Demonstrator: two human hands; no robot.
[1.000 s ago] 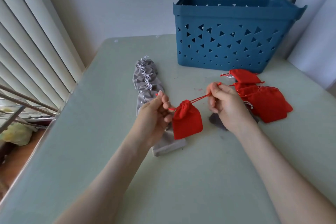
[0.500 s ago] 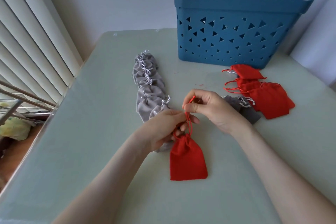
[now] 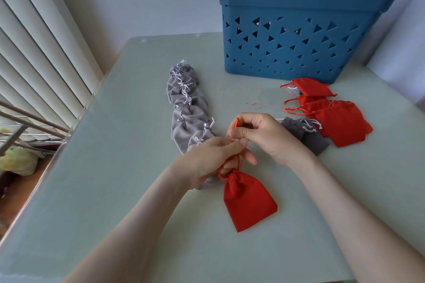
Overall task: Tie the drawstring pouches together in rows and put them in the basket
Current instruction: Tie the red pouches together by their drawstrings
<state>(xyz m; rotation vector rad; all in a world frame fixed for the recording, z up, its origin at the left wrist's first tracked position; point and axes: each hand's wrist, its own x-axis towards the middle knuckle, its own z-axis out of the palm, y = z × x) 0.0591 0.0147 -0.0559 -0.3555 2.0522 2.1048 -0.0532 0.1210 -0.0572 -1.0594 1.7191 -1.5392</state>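
Red pouch (image 3: 249, 200) down from mid-air onto table (image 3: 115, 167) since a second ago, hands drawn close together above it. Left hand (image 3: 213, 158) pinches cord (image 3: 236, 122) near pouch neck; right hand (image 3: 259, 135), fingers curled, pinches cord's upper loop. Tied row of grey pouches (image 3: 186, 108) left of hands; loose grey pouch (image 3: 305, 135) and red pile (image 3: 333, 117) right. Blue basket (image 3: 299, 37) behind.

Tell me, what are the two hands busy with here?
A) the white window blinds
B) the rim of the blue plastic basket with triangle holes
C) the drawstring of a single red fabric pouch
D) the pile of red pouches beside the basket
C: the left hand and right hand both pinch the thin red drawstring of the single red fabric pouch, well clear of the blue plastic basket.
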